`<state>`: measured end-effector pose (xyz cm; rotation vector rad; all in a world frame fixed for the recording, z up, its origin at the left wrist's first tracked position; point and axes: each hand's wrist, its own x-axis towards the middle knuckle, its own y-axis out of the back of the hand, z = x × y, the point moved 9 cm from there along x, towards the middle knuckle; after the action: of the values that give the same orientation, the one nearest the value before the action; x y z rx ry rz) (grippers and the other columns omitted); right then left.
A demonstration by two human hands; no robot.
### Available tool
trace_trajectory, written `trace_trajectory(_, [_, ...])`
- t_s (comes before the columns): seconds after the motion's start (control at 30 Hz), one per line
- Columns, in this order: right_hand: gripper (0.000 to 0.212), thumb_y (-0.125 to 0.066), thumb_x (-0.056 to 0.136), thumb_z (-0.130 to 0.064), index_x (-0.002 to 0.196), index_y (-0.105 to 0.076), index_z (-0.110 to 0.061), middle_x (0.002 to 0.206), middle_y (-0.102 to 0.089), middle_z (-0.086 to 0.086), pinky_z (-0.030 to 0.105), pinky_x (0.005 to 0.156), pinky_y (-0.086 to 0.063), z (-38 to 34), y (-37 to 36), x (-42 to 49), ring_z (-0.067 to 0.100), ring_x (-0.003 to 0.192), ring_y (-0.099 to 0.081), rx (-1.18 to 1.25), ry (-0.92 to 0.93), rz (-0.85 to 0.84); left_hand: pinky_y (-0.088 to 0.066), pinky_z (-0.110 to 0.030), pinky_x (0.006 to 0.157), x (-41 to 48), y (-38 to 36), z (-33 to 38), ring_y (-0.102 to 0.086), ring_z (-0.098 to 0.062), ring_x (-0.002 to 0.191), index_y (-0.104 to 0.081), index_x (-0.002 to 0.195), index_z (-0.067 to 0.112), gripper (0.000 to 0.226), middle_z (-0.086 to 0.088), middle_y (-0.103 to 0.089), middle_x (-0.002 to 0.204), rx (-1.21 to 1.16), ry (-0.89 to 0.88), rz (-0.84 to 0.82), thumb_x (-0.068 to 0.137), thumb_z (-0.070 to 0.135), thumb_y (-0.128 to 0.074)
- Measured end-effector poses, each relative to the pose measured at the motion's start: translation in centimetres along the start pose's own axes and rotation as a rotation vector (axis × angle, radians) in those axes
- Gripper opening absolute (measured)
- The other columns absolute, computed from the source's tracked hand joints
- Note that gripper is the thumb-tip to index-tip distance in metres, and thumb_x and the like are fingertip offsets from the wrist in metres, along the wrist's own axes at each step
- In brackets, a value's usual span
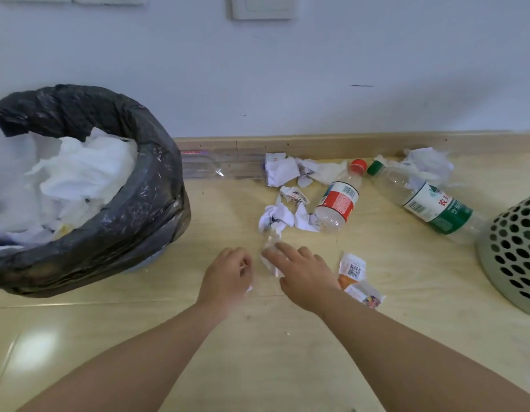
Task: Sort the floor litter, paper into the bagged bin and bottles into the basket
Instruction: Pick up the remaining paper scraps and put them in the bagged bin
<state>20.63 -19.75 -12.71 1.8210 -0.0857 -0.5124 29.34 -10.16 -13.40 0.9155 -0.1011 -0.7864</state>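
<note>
step: paper pickup | we spread our right hand (pixel 302 272) fingers over a paper scrap (pixel 269 263) at centre frame | left hand (pixel 228 275) curled, contents unclear | next, we judge: pinch scrap, carry to bin (pixel 124 227) at left

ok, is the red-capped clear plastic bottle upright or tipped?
Tipped. The red-capped clear plastic bottle lies on its side on the floor, cap towards the wall.

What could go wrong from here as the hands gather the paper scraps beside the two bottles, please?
The bagged bin is already piled high with white paper, so more scraps may spill out.
The crumpled paper seems to touch the red-capped bottle; pulling it may set that bottle rolling.
The scrap under the right hand looks thin and small, so it could be left behind.
</note>
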Motion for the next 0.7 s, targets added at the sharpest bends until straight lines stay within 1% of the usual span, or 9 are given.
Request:
trace_trajectory(0.1, [0.048, -0.080, 0.055, -0.020, 0.101, -0.067, -0.028, 0.098, -0.063, -0.003, 0.029, 0.062, -0.047, 0.0, -0.4, -0.5, 0.022, 0.079, -0.060, -0.075, 0.034, 0.092, -0.050, -0.041, 0.063, 1.6, 3.7, 0.1, -0.061, -0.027, 0.067, -0.049, 0.073, 0.022, 0.018, 0.003, -0.046, 0.067, -0.145, 0.090, 0.196, 0.078, 0.005, -0.052])
trace_trajectory(0.17, [0.039, -0.085, 0.037, -0.026, 0.072, -0.068, -0.023, 0.068, -0.061, -0.005, 0.025, 0.048, -0.045, 1.3, -0.9, -1.0, 0.019, 0.058, -0.060, -0.080, 0.000, 0.108, -0.045, -0.035, 0.062, 2.6, 4.4, 1.9, -0.062, -0.025, 0.066, -0.051, 0.084, 0.019, 0.016, 0.002, -0.046, 0.074, -0.166, 0.073, 0.233, 0.081, 0.003, -0.050])
trace_trajectory(0.23, [0.027, -0.076, 0.060, -0.027, 0.082, -0.067, -0.015, 0.080, -0.064, 0.001, 0.032, 0.064, -0.048, 3.4, -0.9, -1.7, 0.026, 0.078, -0.062, 0.002, -0.094, 0.072, -0.042, -0.032, 0.063, 3.4, 3.7, 4.4, -0.063, -0.024, 0.074, -0.055, 0.102, 0.017, 0.023, -0.001, -0.045, 0.092, -0.108, 0.015, 0.213, 0.084, 0.005, -0.048])
trace_trajectory(0.33, [0.030, -0.048, 0.088, -0.025, 0.113, -0.055, -0.012, 0.116, -0.054, 0.005, 0.034, 0.087, -0.038, 6.7, -1.0, -2.4, 0.026, 0.114, -0.045, -0.002, -0.260, 0.021, -0.036, -0.032, 0.065, 4.5, 1.2, 7.4, -0.049, -0.026, 0.101, -0.046, 0.132, 0.026, 0.052, -0.006, -0.037, 0.117, 0.171, -0.066, 0.145, 0.085, 0.003, -0.047])
trace_trajectory(0.4, [0.027, -0.050, 0.085, -0.022, 0.108, -0.056, -0.010, 0.114, -0.051, 0.008, 0.035, 0.083, -0.041, 7.9, -0.6, -2.8, 0.029, 0.111, -0.046, 0.020, -0.336, 0.038, -0.037, -0.033, 0.069, 5.2, -0.9, 8.1, -0.040, -0.027, 0.111, -0.038, 0.137, 0.033, 0.062, -0.004, -0.029, 0.131, 0.323, -0.087, 0.055, 0.085, 0.000, -0.044])
trace_trajectory(0.47, [0.017, -0.060, 0.065, -0.016, 0.079, -0.062, -0.007, 0.093, -0.054, 0.012, 0.037, 0.066, -0.045, 8.1, 0.7, -2.8, 0.035, 0.086, -0.056, 0.057, -0.359, 0.164, -0.040, -0.035, 0.075, 5.6, -3.1, 7.1, -0.037, -0.029, 0.115, -0.039, 0.135, 0.033, 0.057, -0.001, -0.024, 0.140, 0.393, -0.060, -0.061, 0.087, 0.003, -0.043])
trace_trajectory(0.57, [0.014, -0.062, 0.044, -0.018, 0.056, -0.057, -0.011, 0.092, -0.063, 0.012, 0.037, 0.061, -0.048, 7.3, 2.6, -1.7, 0.036, 0.074, -0.060, 0.089, -0.311, 0.310, -0.038, -0.033, 0.069, 5.4, -4.5, 5.4, -0.039, -0.030, 0.109, -0.043, 0.131, 0.031, 0.041, -0.003, -0.032, 0.133, 0.435, -0.044, -0.106, 0.093, 0.014, -0.043])
trace_trajectory(0.63, [0.011, -0.067, 0.057, -0.015, 0.067, -0.062, -0.011, 0.123, -0.058, 0.009, 0.039, 0.081, -0.045, 6.2, 3.4, -0.4, 0.036, 0.103, -0.055, 0.166, -0.279, 0.306, -0.038, -0.034, 0.066, 5.0, -4.4, 5.1, -0.043, -0.030, 0.103, -0.047, 0.126, 0.029, 0.034, -0.005, -0.037, 0.124, 0.435, -0.106, -0.076, 0.094, 0.018, -0.044])
trace_trajectory(0.7, [0.014, -0.059, 0.078, -0.019, 0.090, -0.063, -0.013, 0.146, -0.035, -0.003, 0.035, 0.100, -0.031, 5.7, 2.0, 1.1, 0.027, 0.128, -0.033, 0.204, -0.250, 0.176, -0.040, -0.035, 0.066, 4.9, -4.0, 4.4, -0.045, -0.030, 0.099, -0.051, 0.120, 0.026, 0.031, -0.006, -0.039, 0.118, 0.424, -0.120, -0.067, 0.092, 0.015, -0.045])
